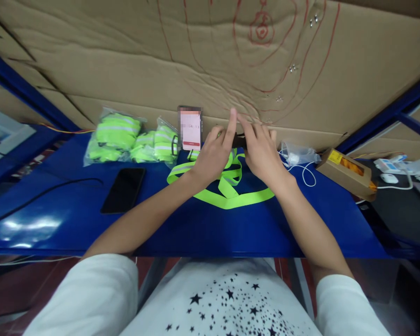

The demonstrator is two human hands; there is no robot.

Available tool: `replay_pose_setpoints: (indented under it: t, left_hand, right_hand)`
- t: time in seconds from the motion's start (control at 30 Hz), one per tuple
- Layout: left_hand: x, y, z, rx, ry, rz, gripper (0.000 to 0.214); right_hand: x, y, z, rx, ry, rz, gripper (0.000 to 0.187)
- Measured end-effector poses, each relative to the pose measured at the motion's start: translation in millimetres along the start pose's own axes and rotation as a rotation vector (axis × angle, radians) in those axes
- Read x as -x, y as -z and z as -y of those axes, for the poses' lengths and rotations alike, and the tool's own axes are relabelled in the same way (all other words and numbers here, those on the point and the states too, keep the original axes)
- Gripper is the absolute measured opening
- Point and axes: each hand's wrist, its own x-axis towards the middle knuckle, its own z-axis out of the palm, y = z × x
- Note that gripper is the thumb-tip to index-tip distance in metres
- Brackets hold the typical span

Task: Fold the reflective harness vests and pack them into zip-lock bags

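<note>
A neon yellow-green reflective strap (227,201) with a pale stripe lies in loops on the blue table beneath my hands. My left hand (212,154) is closed on part of it, index finger stretched up and forward. Opposite it, my right hand (262,151) is closed around a small dark piece (238,140) that shows between the two hands. Whether that piece is a buckle or a dark band I cannot tell. The index fingertips come close together above it. My fingers hide most of what they grip.
Clear bags of folded neon straps (117,133) stand at the back left. A lit phone (191,128) leans against the cardboard (126,70), and a dark phone (123,190) lies flat. To the right are a white cable (310,175), a plastic bag (299,153) and a cardboard box (346,172).
</note>
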Motion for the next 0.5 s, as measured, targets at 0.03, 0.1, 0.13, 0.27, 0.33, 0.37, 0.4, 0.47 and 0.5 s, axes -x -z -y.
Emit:
replay_pose_setpoints:
  t: [0.03,0.1,0.13,0.27,0.33,0.37,0.4,0.47,0.5]
  left_hand:
    - [0,1.4,1,0.033,0.003,-0.011,0.069]
    - [-2,8.2,1,0.089,-0.009,-0.016,0.070]
    - [-4,13.8,1,0.112,-0.022,-0.013,0.070]
    - [-17,44.2,5,0.248,-0.082,0.071,0.092]
    - [-24,56.9,11,0.485,-0.127,0.156,0.103]
    - [-26,61.0,13,0.630,-0.139,0.200,0.104]
    - [-27,63.5,15,0.764,-0.140,0.238,0.104]
    - [-28,63.3,17,0.918,-0.113,0.293,0.104]
    - [-27,61.0,16,0.922,-0.086,0.293,0.104]
  right_hand:
    - [-2,0,1,-0.008,0.005,-0.011,0.074]
    - [-5,0,-1,-0.046,0.017,-0.026,0.074]
    - [-6,2,-3,-0.084,0.026,-0.030,0.075]
    - [-7,12,-16,-0.307,0.055,-0.039,0.076]
    - [-7,18,-19,-0.393,0.038,-0.063,0.074]
    - [-7,20,-20,-0.427,0.024,-0.080,0.072]
    - [-7,21,-19,-0.461,0.011,-0.103,0.070]
    - [-8,20,-16,-0.526,-0.022,-0.168,0.066]
    - [-9,17,-14,-0.551,-0.046,-0.207,0.064]
